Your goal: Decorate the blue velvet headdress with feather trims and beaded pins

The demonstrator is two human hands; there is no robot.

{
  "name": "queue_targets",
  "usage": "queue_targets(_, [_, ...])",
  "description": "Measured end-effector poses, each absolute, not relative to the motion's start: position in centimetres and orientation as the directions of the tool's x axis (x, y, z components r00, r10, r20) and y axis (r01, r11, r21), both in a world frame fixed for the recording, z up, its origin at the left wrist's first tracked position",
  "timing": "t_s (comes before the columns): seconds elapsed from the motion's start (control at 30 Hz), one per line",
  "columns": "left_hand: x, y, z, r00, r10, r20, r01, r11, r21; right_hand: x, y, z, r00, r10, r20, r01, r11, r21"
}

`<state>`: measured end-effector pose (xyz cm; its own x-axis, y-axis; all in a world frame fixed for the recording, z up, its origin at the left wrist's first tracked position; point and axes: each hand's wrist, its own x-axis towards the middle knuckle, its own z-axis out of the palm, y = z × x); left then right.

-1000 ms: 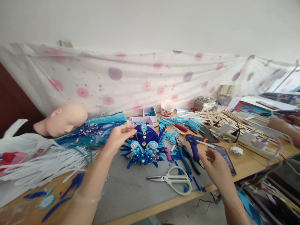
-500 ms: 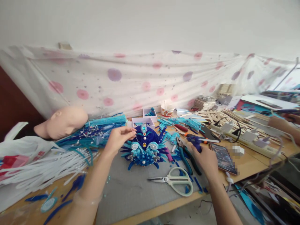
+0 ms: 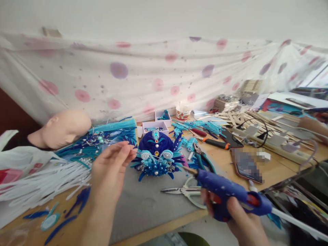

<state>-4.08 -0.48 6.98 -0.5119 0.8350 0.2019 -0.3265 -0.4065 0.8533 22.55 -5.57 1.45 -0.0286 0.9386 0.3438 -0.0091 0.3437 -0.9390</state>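
Note:
My right hand (image 3: 244,223) is wrapped round a blue hot glue gun (image 3: 221,186) with a white glue stick out of its back. The nozzle points left, near a blue beaded headpiece (image 3: 156,167) on the grey mat (image 3: 143,208). That headpiece carries pearls, gems and blue fuzzy petals. My left hand (image 3: 111,171) is closed in a pinch just left of it. Thin pale strands show at its fingertips; what they pinch is too small to name. Scissors (image 3: 176,190) with pale handles lie open on the mat, partly behind the glue gun.
A mannequin head (image 3: 65,128) lies at the left behind white pipe cleaners (image 3: 48,181). Pliers (image 3: 205,160), a phone (image 3: 246,167) and a power strip (image 3: 276,145) are on the right. Small boxes (image 3: 155,128) stand behind the headpiece. Another person's hand (image 3: 312,126) is at far right.
My right hand has lifted the glue gun from beside the pliers and brought it forward, nozzle towards the headpiece. My left hand has moved left, away from the headpiece's top. The view has shifted slightly.

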Motion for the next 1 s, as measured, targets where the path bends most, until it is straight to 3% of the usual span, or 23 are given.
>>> queue_targets(0.1, [-3.6, -1.5, 6.1, -0.514, 0.829, 0.222, -0.304, -0.418, 0.856, 20.8, -5.8, 2.3, -0.122, 0.922, 0.368, 0.0, 0.371, -0.929])
queue_targets(0.33, [-3.0, -2.7, 6.2, -0.51, 0.834, 0.21, -0.295, -0.398, 0.869, 20.5, -5.3, 3.0, -0.126, 0.835, 0.536, 0.036, 0.544, -0.839])
queue_targets(0.53, [-2.1, -3.4, 6.7, -0.528, 0.83, 0.179, -0.296, -0.377, 0.877, 20.7, -5.5, 3.0, -0.116, 0.892, 0.437, 0.109, 0.449, -0.887])
queue_targets(1.0, [-2.3, -3.3, 6.3, -0.476, 0.855, 0.207, -0.261, -0.362, 0.895, 21.3, -5.6, 2.9, -0.145, 0.869, 0.474, 0.181, 0.494, -0.85])
